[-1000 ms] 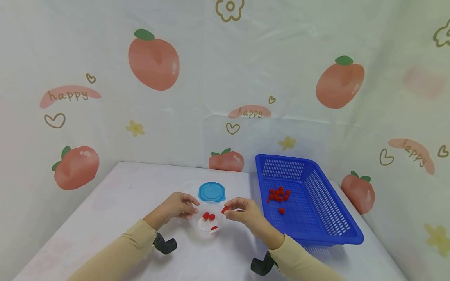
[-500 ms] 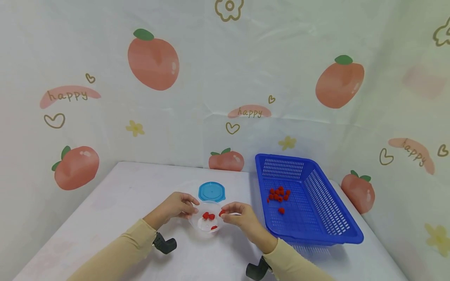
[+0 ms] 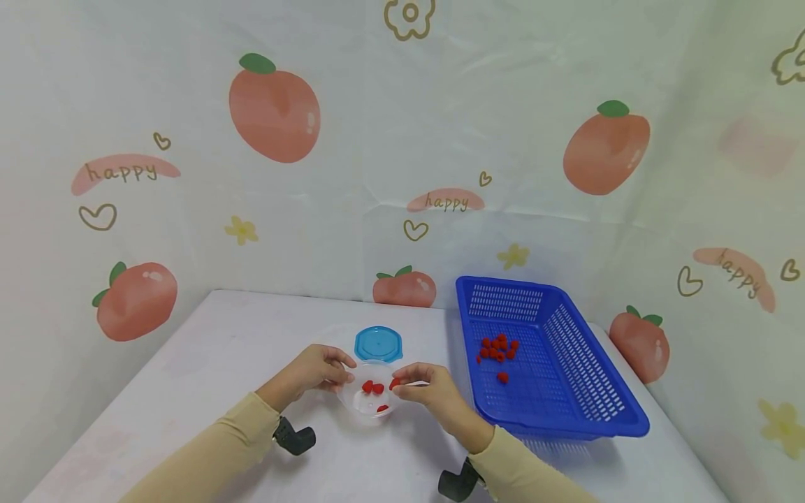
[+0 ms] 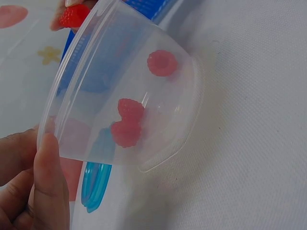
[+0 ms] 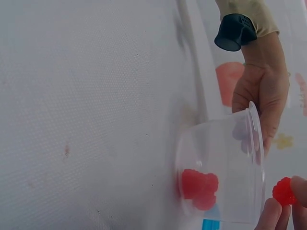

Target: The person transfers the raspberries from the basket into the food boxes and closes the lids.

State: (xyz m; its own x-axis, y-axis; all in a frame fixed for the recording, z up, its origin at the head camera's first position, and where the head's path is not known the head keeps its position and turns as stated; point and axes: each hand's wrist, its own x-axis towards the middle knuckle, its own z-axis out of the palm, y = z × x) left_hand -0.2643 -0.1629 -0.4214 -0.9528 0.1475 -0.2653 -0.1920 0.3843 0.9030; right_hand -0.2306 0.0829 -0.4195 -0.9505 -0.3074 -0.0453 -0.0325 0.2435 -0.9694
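Observation:
A clear plastic bowl (image 4: pixel 168 105) stands on the white table with 3 raspberries (image 4: pixel 162 63) inside. My left hand (image 3: pixel 318 369) pinches the bowl's rim on its left side, thumb against the outer wall in the left wrist view. My right hand (image 3: pixel 430 392) pinches another raspberry (image 5: pixel 284 191) between thumb and fingers, at the bowl's right rim. In the left wrist view that raspberry shows just above the rim. A blue lid (image 3: pixel 378 344) lies on the table just behind the bowl.
To the right stands a large blue plastic basket (image 3: pixel 566 377) with slotted walls. Several raspberries (image 3: pixel 499 347) lie in its left part. A printed cloth backdrop (image 3: pixel 339 140) hangs behind the table (image 3: pixel 251 328).
My right hand has moved left with its raspberry, from beside the bowl to its right rim. The left hand and the bowl have stayed in place.

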